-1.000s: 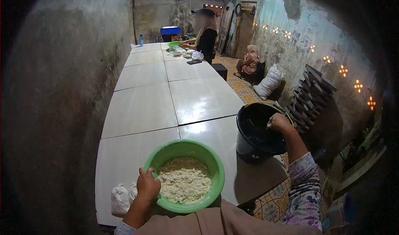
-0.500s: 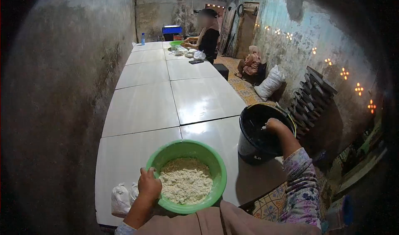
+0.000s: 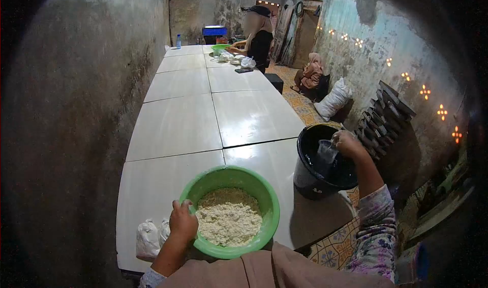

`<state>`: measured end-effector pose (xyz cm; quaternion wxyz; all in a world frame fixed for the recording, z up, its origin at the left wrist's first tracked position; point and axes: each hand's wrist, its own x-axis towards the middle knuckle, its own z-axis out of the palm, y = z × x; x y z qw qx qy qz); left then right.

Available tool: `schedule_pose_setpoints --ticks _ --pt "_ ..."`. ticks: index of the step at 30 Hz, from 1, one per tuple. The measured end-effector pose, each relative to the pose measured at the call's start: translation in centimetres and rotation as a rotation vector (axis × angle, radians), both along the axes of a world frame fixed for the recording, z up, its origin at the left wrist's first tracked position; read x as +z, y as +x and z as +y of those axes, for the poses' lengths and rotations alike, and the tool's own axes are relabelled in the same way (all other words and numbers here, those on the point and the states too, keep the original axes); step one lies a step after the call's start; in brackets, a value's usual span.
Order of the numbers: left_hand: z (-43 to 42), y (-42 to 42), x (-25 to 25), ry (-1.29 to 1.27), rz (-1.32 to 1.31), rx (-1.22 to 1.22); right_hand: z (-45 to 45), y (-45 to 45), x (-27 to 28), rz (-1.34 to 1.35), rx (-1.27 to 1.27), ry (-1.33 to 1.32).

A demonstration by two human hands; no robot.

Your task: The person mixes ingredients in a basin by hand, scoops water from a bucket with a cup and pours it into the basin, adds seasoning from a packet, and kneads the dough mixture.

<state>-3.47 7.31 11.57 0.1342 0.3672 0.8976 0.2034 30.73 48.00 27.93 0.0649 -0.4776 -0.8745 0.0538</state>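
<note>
My left hand (image 3: 183, 220) is closed on the left rim of a green basin (image 3: 275, 206). Crumbly pale flour mixture (image 3: 229, 219) lies inside the basin. My right hand (image 3: 349, 143) grips a clear plastic measuring cup (image 3: 326, 153) by its handle side, over the mouth of a black bucket (image 3: 310, 178). The cup hangs upright or slightly tilted within the bucket's rim. Dark liquid seems to fill part of the bucket. White plastic bags (image 3: 148, 239) of powder stand beside my left wrist, partly hidden by it.
The long white table (image 3: 173, 120) runs away from me along the left wall. At its far end a person (image 3: 260, 38) stands near another green basin (image 3: 220, 47) and white bags. Another person (image 3: 310, 74) sits low by a white sack (image 3: 334, 99) on the right.
My right hand has risen from inside the bucket, bringing the clear cup into view. My left hand stays at the basin's rim. The view has shifted slightly.
</note>
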Motion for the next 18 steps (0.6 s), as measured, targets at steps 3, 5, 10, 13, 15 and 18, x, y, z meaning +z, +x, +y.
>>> schedule_pose_setpoints --ticks 3,5,10,13,15,18 --pt "-0.2 -0.1 -0.4 0.022 0.006 -0.01 0.4 0.9 0.5 0.169 -0.09 -0.04" --pt "-0.3 0.0 -0.4 0.026 0.005 -0.006 1.4 2.4 -0.2 0.354 -0.03 -0.098" --pt "-0.2 0.3 0.0 0.035 0.001 0.011 5.4 5.5 -3.0 0.472 0.015 -0.154" --pt "0.1 0.0 -0.3 0.028 -0.007 0.007 3.9 5.1 -3.4 0.608 -0.207 -0.226" --pt "0.1 0.2 0.4 0.017 -0.005 0.001 5.3 6.0 -4.9 0.661 -0.177 -0.289" --pt "0.1 0.1 0.1 0.006 0.009 -0.025 6.2 6.5 -6.2 0.736 -0.132 -0.363"
